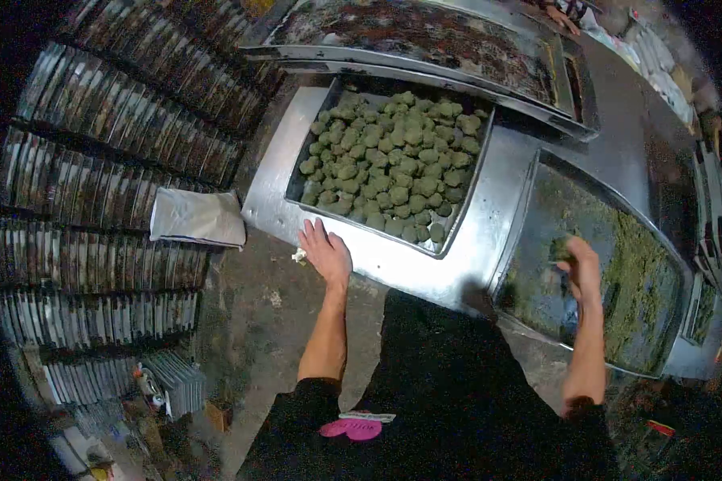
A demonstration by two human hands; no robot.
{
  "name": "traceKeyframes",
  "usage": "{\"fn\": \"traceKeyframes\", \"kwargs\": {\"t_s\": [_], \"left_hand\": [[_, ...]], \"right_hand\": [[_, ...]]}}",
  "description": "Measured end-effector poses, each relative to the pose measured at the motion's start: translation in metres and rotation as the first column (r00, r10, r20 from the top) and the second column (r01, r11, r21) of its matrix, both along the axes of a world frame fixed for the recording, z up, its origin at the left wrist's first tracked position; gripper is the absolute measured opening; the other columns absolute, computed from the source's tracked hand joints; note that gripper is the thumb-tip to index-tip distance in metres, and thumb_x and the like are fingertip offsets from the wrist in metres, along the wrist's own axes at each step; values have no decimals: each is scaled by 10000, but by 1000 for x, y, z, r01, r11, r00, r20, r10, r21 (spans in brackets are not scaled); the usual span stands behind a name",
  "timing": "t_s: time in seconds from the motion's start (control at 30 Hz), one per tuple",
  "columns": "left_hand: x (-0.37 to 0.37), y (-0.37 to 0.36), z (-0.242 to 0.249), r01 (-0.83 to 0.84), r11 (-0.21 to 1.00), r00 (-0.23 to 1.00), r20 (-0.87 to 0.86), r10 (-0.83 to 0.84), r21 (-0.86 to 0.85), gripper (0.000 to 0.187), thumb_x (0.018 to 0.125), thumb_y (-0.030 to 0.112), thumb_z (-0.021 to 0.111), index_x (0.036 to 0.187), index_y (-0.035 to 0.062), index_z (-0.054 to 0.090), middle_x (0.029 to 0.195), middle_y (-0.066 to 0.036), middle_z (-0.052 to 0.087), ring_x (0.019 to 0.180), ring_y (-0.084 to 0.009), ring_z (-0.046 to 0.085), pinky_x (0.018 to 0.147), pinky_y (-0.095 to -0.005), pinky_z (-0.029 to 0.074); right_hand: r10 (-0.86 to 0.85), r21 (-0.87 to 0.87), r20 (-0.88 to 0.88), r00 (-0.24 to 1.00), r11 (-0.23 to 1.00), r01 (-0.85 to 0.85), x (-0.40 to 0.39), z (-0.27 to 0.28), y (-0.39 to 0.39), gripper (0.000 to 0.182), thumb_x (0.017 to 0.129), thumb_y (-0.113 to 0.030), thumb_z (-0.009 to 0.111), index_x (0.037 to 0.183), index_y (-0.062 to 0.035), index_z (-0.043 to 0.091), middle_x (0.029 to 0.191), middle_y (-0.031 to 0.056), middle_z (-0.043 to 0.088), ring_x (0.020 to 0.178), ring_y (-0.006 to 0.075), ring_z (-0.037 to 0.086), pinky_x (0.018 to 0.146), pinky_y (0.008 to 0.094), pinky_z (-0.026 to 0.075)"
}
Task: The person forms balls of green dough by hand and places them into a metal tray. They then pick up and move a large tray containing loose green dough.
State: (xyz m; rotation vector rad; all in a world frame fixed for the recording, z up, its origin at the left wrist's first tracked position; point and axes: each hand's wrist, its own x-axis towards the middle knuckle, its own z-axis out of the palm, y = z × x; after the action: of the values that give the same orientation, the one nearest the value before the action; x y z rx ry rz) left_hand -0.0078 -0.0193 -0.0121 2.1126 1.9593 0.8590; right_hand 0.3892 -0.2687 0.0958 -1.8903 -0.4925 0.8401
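My left hand [326,253] lies with spread fingers at the near edge of the metal table [393,260], just below a tray [443,253] heaped with many green-brown balls [393,160]. Nothing is in it. Over the tray on the right [515,244], my right hand [579,264] is curled, with its fingers bent toward a small dark green lump [557,250]. Blur hides whether the fingers touch the lump. Green crumbly residue [638,272] covers much of that tray's right side.
Stacked trays or racks [96,184] fill the left side. A white bag [196,216] sits against them. Behind the ball tray stands a large metal-framed tray [417,40] with a dark, stained surface. At the top right, another person's hand [563,18] shows.
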Motion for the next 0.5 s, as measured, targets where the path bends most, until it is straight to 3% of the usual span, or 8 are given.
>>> {"fn": "traceKeyframes", "kwargs": {"t_s": [0.07,0.13,0.2,0.27,0.33,0.47,0.5], "left_hand": [[-1,0,1,5,1000,1000,-4,-5,-12,433,822,132,456,1234,1,480,1376,-191,350,1300,-404,227,1071,-462,186],[-1,1,0,5,1000,1000,3,-5,3,432,822,137,461,1233,5,479,1381,-185,345,1307,-399,217,1069,-466,185],[0,1,4,-1,999,1000,-12,0,-33,435,821,133,465,1239,10,472,1384,-177,342,1315,-391,206,1070,-463,186],[-1,1,4,-3,999,1000,0,3,-36,436,820,129,467,1241,13,470,1386,-175,342,1318,-389,201,1070,-461,189],[0,1,2,0,999,1000,16,1,-35,437,820,125,468,1243,16,467,1387,-172,341,1321,-387,195,1070,-458,193],[0,1,1,1,1000,1000,-10,-1,-7,436,821,118,468,1245,18,465,1381,-171,349,1313,-392,210,1066,-456,208],[0,0,1,0,1000,1000,-19,0,-1,430,822,116,466,1240,17,470,1379,-171,353,1310,-394,217,1065,-455,212]], "right_hand": [[-337,123,-373,865,906,406,2,9,6,202,828,-212,614,862,-23,548,593,7,493,419,118,440,405,257,381],[-338,80,-283,897,924,374,0,-10,8,213,838,-247,610,837,-48,533,594,10,491,425,94,439,393,228,345],[-226,80,9,974,971,225,-8,-26,16,233,849,-282,599,861,-55,548,606,18,504,419,90,435,394,231,342],[-233,76,7,972,970,232,-6,-42,20,246,843,-268,609,911,-38,555,656,44,542,467,96,459,433,237,376],[-119,-198,363,924,959,201,3,-50,22,266,856,-292,585,887,-28,575,712,70,570,542,95,488,479,243,404],[-104,-153,467,878,969,196,-7,-30,27,356,875,-367,537,853,-19,609,717,95,578,619,105,524,527,237,428],[-128,-65,166,978,988,140,-14,-18,28,357,877,-358,533,856,-10,611,719,101,580,634,113,543,514,241,433]]}}
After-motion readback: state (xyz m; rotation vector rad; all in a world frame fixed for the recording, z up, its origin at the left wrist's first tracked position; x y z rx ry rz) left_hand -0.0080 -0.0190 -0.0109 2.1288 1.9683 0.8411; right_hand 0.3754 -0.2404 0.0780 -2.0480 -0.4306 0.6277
